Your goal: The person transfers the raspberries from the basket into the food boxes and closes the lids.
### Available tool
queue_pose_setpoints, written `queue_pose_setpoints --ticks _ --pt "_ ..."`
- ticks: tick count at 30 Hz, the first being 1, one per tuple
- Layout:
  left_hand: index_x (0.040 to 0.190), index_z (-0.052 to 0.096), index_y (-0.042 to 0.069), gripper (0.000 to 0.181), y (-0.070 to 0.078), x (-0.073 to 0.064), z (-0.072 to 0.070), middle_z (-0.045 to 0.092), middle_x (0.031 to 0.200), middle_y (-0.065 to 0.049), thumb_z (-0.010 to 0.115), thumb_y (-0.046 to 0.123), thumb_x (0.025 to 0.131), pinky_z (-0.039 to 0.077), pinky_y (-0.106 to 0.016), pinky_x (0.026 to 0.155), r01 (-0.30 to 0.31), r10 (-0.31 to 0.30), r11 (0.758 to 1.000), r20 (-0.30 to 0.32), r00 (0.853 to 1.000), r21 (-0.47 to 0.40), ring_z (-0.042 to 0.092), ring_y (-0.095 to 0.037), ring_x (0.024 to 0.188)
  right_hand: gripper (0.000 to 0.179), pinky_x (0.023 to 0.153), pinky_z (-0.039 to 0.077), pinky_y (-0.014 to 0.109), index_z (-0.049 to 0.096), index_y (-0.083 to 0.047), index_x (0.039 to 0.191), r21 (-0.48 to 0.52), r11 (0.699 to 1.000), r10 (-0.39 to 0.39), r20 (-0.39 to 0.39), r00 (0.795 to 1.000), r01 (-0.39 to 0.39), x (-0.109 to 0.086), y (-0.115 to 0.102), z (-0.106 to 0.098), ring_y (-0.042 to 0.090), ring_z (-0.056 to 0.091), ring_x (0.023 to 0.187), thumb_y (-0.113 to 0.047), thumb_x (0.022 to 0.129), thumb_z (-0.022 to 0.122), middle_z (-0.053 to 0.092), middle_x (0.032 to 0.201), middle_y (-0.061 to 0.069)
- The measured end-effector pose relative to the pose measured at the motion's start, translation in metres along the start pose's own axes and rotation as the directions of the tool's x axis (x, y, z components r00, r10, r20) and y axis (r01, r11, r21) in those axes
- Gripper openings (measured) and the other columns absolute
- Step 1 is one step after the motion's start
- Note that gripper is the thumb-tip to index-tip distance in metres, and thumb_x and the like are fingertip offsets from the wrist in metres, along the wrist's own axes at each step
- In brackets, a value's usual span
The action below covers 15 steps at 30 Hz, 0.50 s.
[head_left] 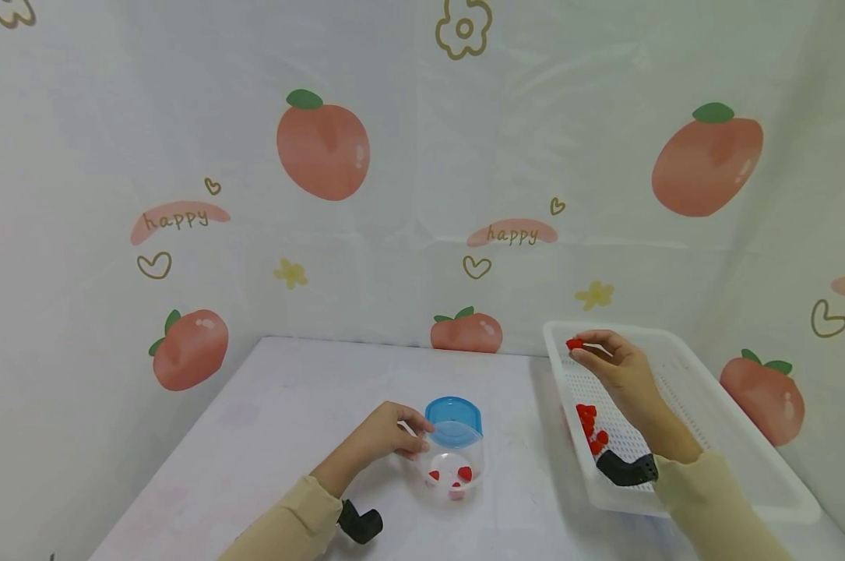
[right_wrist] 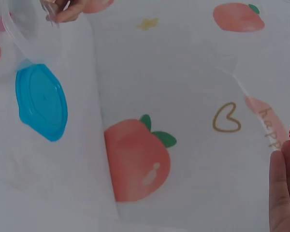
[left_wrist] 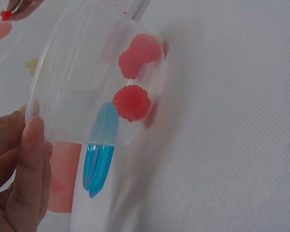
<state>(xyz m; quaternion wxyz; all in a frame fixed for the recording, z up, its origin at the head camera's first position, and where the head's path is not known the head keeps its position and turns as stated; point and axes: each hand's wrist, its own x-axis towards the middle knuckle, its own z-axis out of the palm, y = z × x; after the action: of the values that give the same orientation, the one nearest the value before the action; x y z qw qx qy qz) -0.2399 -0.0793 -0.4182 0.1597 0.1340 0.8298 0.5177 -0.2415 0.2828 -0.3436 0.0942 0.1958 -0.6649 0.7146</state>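
Observation:
My left hand pinches the rim of a clear plastic tub between thumb and fingers. The tub stands on the table, and in the left wrist view three red raspberries show at its bottom. Behind it lies a blue lid, partly seen through the clear wall. Over the far left part of a white basket, my right hand holds a red raspberry at its fingertips. The right wrist view shows only part of that hand, at its right edge.
Several red raspberries lie along the basket's left side, partly hidden by the black wrist camera. A white cloth covers the table. Behind it hangs a white curtain with printed fruit.

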Motion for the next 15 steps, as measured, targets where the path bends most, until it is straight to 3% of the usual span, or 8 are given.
queue_pose_setpoints --ticks 10,15 --pt "0.103 0.072 -0.001 0.024 -0.002 0.001 -0.001 0.064 0.083 -0.005 0.076 0.004 0.081 0.059 -0.027 0.063 -0.006 0.006 1.000 0.008 1.000 -0.017 0.061 -0.012 0.062 0.018 0.088 0.051 0.013 0.063 -0.014 0.107 -0.087 0.996 0.031 -0.004 1.000 -0.031 -0.006 -0.006 0.034 0.004 0.064 0.097 -0.003 0.093 0.062 0.066 0.101 -0.010" --pt "0.103 0.072 -0.001 0.023 -0.003 0.002 -0.001 0.064 0.083 -0.005 0.076 0.004 0.081 0.059 -0.027 0.062 -0.010 0.010 1.000 0.007 1.000 -0.018 0.061 -0.012 0.061 0.019 0.087 0.052 0.015 0.063 -0.013 0.106 -0.081 0.997 0.015 0.016 1.000 -0.013 -0.010 -0.003 0.051 0.005 0.064 0.096 0.000 0.092 0.062 0.066 0.102 -0.009"
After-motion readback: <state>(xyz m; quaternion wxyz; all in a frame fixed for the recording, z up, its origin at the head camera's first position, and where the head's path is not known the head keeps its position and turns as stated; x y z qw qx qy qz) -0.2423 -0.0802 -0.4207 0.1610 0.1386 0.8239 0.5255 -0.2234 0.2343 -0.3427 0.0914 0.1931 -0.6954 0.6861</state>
